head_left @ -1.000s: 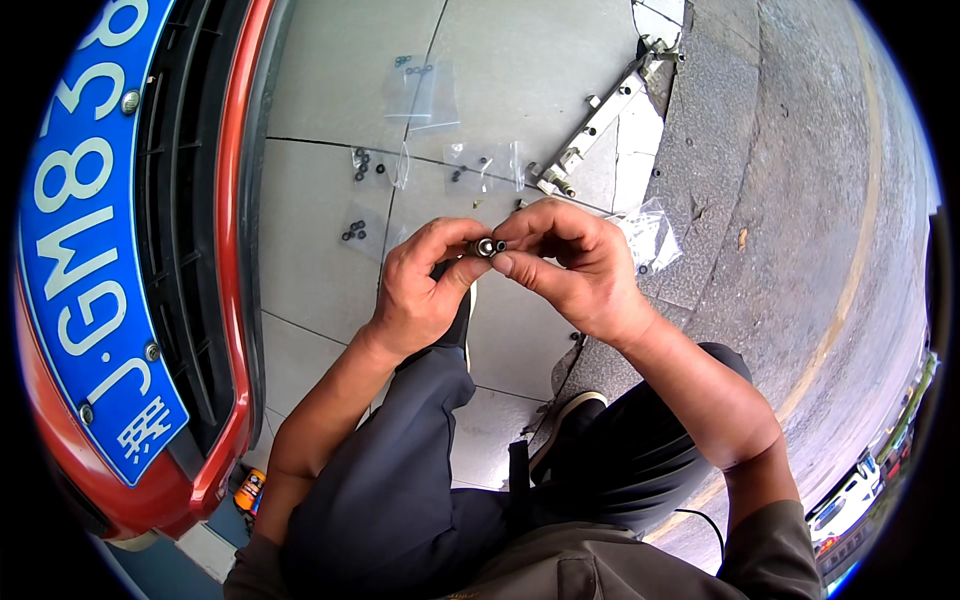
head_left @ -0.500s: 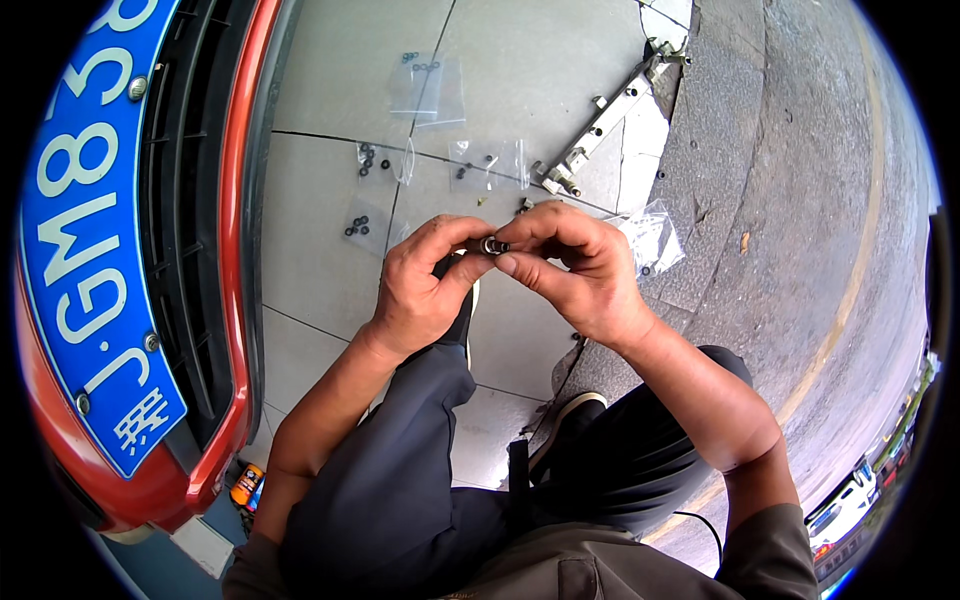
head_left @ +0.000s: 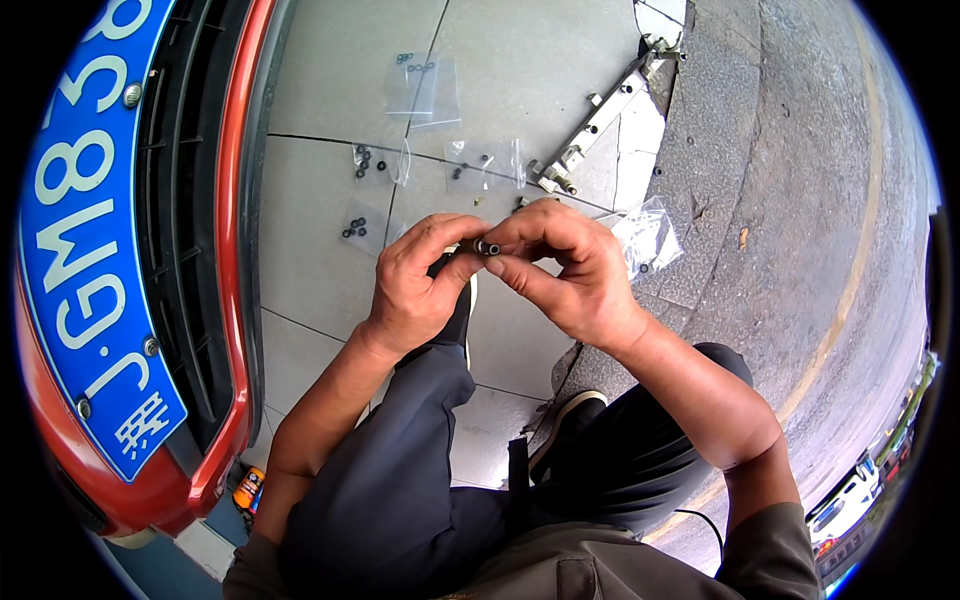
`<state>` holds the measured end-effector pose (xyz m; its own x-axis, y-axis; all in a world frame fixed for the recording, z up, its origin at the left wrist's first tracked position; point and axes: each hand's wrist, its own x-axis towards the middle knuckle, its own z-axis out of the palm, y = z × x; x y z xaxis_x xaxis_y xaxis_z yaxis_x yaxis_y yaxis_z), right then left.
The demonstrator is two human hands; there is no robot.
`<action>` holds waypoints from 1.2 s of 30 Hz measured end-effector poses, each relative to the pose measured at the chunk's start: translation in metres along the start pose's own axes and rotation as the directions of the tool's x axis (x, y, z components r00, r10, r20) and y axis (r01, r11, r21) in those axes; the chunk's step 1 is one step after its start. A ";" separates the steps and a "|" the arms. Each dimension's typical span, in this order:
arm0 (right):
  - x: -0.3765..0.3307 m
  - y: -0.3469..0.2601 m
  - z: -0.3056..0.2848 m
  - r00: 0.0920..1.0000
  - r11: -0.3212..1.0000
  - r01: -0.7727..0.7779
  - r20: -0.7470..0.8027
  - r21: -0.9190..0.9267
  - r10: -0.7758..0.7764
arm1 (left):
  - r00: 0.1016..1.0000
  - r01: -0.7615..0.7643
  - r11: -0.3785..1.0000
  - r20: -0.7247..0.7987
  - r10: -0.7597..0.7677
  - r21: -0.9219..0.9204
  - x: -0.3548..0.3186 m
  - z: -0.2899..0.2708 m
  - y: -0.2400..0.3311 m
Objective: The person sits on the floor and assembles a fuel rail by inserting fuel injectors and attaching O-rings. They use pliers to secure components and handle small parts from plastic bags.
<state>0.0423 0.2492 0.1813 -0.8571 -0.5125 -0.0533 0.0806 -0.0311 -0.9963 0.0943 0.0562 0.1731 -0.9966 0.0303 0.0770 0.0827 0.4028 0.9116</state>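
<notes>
Close together in front of me, my left hand (head_left: 415,280) is closed around a small metal fuel injector (head_left: 487,248), pinched between thumb and fingers. Its ringed end points to the right. My right hand (head_left: 570,265) holds thumb and fingertips against that end; any small ring between them is too small to make out. Beyond the hands, black rubber O-rings (head_left: 356,228) lie on and near clear plastic bags. Farther off, another clear bag (head_left: 410,95) bears several rings. To the far right rests a metal fuel rail (head_left: 605,118) with ports along it.
On the left stands a red car bumper (head_left: 240,200) with a blue number plate (head_left: 90,240). A crumpled clear bag (head_left: 648,238) lies right of my hands, where tiles meet rough pavement. An orange can (head_left: 249,487) sits low by the bumper. My knees are below my forearms.
The injector's end has turned slightly and its opening shows more. My right fingertips have shifted a little to the left along it. Both hands stay in the same place otherwise.
</notes>
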 end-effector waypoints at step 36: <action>0.004 0.010 -0.012 0.872 0.658 -0.468 0.191 0.589 0.450 | 0.999 -0.003 0.965 -0.044 0.015 0.263 0.005 -0.006 0.041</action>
<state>0.0337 0.2576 0.1698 -0.6142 -0.6252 -0.4815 0.7544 -0.2863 -0.5907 0.0925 0.0675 0.2131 -0.9941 -0.0038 0.1083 0.0818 0.6289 0.7732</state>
